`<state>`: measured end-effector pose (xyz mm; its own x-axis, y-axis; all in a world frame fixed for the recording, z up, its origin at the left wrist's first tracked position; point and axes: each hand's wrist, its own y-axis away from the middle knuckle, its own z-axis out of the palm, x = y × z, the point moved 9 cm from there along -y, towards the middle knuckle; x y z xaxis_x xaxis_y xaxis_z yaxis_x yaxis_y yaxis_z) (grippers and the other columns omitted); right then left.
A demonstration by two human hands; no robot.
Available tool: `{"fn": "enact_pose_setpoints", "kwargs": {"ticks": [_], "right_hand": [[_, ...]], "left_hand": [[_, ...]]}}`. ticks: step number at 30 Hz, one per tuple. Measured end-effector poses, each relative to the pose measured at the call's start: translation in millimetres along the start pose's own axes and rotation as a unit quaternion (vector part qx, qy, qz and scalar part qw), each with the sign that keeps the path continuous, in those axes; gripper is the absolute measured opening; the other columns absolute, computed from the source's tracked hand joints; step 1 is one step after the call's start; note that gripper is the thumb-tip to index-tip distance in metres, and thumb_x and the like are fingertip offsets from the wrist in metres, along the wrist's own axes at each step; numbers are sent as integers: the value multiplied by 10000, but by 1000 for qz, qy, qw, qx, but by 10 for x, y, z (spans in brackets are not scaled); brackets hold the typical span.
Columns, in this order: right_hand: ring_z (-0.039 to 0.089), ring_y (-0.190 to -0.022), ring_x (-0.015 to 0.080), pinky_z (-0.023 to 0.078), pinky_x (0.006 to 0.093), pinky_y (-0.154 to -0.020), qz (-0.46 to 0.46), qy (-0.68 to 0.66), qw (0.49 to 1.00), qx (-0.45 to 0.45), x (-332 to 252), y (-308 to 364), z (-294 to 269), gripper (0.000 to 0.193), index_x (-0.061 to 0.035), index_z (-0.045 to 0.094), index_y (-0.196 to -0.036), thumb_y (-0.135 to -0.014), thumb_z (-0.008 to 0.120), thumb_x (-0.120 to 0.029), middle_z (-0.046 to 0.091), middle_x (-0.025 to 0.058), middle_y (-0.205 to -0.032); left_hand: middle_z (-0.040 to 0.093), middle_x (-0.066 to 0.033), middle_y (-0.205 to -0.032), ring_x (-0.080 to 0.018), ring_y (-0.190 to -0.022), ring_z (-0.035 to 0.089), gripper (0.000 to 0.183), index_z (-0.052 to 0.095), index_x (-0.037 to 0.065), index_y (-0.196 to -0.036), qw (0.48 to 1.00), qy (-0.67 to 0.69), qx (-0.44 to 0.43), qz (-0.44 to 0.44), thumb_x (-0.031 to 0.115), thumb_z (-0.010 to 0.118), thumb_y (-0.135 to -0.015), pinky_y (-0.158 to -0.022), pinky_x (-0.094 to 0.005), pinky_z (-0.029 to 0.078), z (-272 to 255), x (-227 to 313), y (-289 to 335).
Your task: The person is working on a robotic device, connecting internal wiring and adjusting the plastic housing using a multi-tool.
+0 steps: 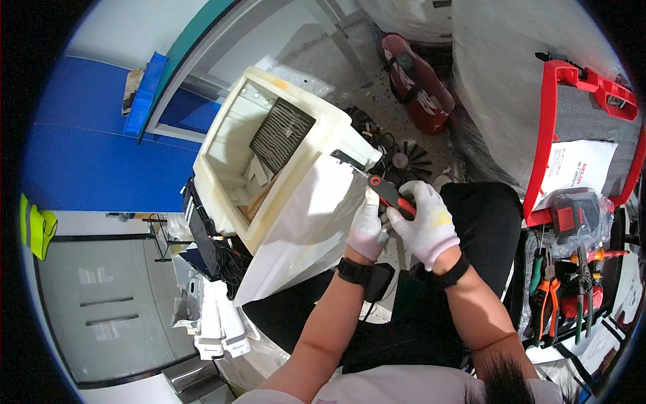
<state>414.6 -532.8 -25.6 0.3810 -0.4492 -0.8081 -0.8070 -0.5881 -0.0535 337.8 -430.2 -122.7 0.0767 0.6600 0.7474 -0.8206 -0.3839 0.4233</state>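
Note:
Both my hands wear white gloves and close around a red-and-black screwdriver. My right hand wraps the rear of the handle. My left hand grips it lower down, its thumb along the handle's side. The thin shaft points up and left, its tip near a dark slot on the edge of a cream plastic housing; whether it touches is too small to tell. The housing's open top shows a dark ribbed panel inside. A white plastic panel leans along the housing's near side.
At right, an open red toolbox has a paper sheet on it, with orange-handled pliers and other hand tools below. Black fan wheels and a red bag lie on the floor beyond. Black cables bunch left of the housing.

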Motion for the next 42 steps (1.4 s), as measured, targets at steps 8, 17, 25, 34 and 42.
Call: {"fn": "enact_pose_setpoints", "kwargs": {"ticks": [8, 17, 25, 34, 42], "right_hand": [[669, -743, 311, 500, 378, -664, 266, -226, 904, -246, 313, 167, 336, 491, 34, 542, -1086, -857, 606, -396, 665, 201, -776], [548, -969, 337, 461, 414, -828, 27, 28, 999, 11, 57, -6, -17, 415, -83, 556, -1040, -680, 746, -160, 557, 129, -1015], [562, -923, 330, 479, 420, -789, -18, 68, 997, 11, -50, -8, -48, 386, -106, 564, -1044, -704, 725, -190, 558, 125, -1017], [546, -920, 321, 466, 410, -796, -61, 96, 993, 31, -195, 50, -48, 438, -102, 572, -1085, -674, 721, -106, 553, 120, -1023], [525, -920, 302, 451, 407, -789, -109, 160, 980, 45, -293, 109, 9, 472, -129, 570, -1158, -702, 687, -93, 526, 104, -1038]], "left_hand": [[476, 53, -724, -47, -568, 393, 420, 562, 96, -1121, 991, 92, 65, -71, 442, 360, -994, -462, -182, 344, 28, -35, 14], [370, 81, -669, -46, -540, 321, 280, 566, 112, -1075, 954, 299, 2, 20, 345, 446, -976, -443, -191, 262, -105, 294, -258], [365, 85, -630, -35, -514, 331, 249, 566, 75, -1101, 953, 288, 84, 46, 273, 506, -962, -416, -187, 277, -211, 253, -367], [398, 87, -607, -33, -497, 352, 179, 604, 129, -982, 961, 252, 100, 60, 268, 493, -969, -417, -191, 302, -267, 252, -407], [538, 35, -761, -104, -646, 475, 180, 619, 126, -986, 942, 313, 110, 44, 258, 501, -955, -597, -257, 420, -286, 187, -418]]}}
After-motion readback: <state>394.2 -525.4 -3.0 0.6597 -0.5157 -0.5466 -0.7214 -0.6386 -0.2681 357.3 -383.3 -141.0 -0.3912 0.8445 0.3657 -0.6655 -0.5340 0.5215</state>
